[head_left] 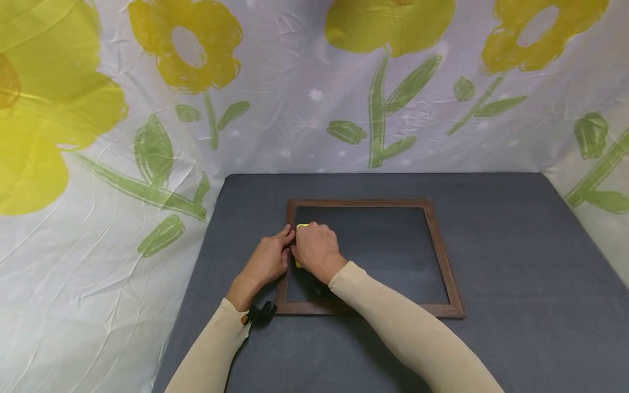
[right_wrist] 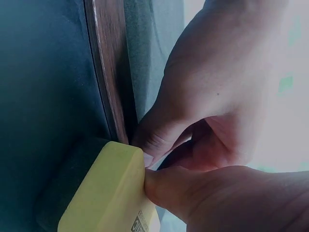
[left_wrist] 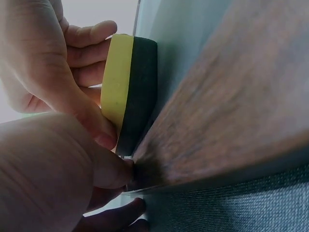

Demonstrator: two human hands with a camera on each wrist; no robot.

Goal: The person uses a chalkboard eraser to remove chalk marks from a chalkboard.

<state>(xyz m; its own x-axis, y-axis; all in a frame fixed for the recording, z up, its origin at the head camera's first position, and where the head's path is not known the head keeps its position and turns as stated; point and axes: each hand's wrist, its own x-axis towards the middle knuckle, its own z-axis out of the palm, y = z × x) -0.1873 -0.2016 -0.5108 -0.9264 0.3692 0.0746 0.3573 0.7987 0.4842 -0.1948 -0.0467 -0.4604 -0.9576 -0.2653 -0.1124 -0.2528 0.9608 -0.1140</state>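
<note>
A small chalkboard in a brown wooden frame lies flat on the dark table. My right hand grips a yellow and black board eraser, thumb on one side and fingers on the other. The eraser's black face is against the board, close along the left side of the frame, and the hand hides most of it in the head view. My left hand holds that left side of the frame, its thumb and fingers at the wood's outer edge, right beside the eraser.
The dark grey cloth-covered table extends around the board on all sides. Behind it and at both sides hangs a white curtain printed with yellow flowers. A black strap is on the left wrist.
</note>
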